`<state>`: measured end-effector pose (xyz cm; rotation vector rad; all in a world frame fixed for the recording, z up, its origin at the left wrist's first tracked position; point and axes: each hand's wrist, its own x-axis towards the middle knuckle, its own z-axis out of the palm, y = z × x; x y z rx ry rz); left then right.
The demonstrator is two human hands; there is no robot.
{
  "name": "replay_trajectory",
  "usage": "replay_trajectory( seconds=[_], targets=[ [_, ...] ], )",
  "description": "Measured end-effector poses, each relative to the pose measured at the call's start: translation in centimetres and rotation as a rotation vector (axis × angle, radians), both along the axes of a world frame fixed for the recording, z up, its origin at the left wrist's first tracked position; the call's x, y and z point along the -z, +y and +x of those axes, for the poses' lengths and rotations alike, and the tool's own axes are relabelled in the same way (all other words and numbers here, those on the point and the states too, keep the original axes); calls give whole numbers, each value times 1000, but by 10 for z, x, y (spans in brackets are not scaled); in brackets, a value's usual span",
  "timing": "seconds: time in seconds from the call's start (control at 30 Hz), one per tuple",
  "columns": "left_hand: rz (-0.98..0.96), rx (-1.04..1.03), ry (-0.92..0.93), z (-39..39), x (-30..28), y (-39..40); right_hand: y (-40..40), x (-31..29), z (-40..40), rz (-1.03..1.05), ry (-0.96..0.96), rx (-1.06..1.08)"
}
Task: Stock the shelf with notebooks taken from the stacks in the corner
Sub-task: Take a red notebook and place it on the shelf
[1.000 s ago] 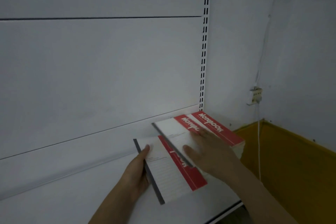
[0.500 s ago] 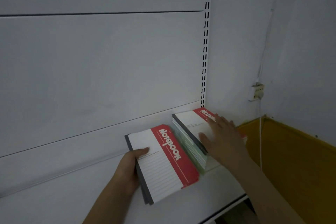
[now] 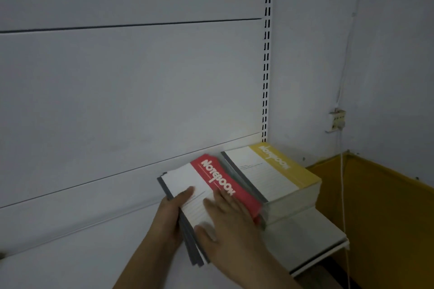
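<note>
At shelf's (image 3: 305,237) right end, yellow-topped stack (image 3: 277,171) is sitting placed; left hand (image 3: 168,220) is gripping red-covered notebooks (image 3: 211,187), right hand (image 3: 231,220) pressing flat on them. Most shelf length is waiting.

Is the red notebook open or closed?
Closed. The red notebook lies flat on the shelf, showing its cover, with the left hand gripping its spine edge and the right hand flat on top.

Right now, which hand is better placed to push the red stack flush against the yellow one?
Left. The left hand grips the red stack at its outer spine edge, opposite the yellow stack. The right hand only lies flat on the cover.
</note>
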<state>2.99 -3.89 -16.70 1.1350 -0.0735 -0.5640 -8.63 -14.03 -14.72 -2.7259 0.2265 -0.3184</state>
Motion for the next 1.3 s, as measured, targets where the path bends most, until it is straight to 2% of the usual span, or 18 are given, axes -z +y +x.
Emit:
replay_trajectory(
  seconds=[0.1,0.2,0.3,0.4,0.47,0.63,0.8,0.9,0.97,1.13,1.3],
  targets=[
    [30,-95,-214,0,-14,6,-4,-5,1,153,-199,42],
    [102,-100,-453,-7,-38,11,-13,-22,5,322,-423,74],
    [234,-32,-582,-16,-43,16,-20,-35,12,569,-500,100],
    [379,95,-556,-27,-25,16,-23,-30,16,813,-457,91],
    [399,157,-499,-29,-14,17,-28,-22,19,801,-415,119],
    [439,141,-474,-27,-12,31,-27,-31,36,807,-383,61],
    [618,-241,-563,-45,-3,99,24,-31,72,1053,-378,-5],
    [869,-285,-701,-61,7,157,71,-24,100,1234,-310,-16],
    [1009,-280,-717,-70,9,194,110,-21,112,1274,-255,-63],
    [988,-491,-655,-86,3,294,211,-16,130,1260,-66,-200],
    [1019,-784,-668,-100,15,399,311,-14,144,1214,31,-318]
  ],
)
